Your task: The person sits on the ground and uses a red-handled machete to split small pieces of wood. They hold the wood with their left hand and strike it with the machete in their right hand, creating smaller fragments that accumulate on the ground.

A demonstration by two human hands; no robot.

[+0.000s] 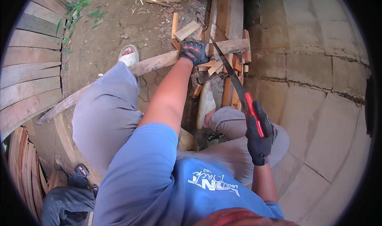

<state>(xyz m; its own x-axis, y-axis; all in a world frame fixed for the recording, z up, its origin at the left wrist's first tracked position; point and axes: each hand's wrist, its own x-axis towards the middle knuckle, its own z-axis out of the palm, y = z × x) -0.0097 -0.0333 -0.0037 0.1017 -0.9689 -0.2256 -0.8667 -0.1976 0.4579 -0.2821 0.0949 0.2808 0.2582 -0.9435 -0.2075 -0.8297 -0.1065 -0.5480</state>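
My left hand point(193, 52), in a black glove with red marks, grips a long rough wooden plank point(157, 63) from above. The plank runs from the lower left, past my left leg, to the pile of wood ahead. In my gloved right hand point(260, 136) is a handsaw point(234, 79), closed around its red handle. The dark blade points away and to the left, and its tip end crosses the plank just right of my left hand. Whether its teeth touch the wood I cannot tell.
Short wood offcuts point(187, 30) lie around the plank's far end. Thick beams point(230, 11) stretch away behind it. On the right is a cracked block wall or paving point(310, 106); on the left, a row of boards point(34, 63). Another person's leg point(67, 206) shows at lower left.
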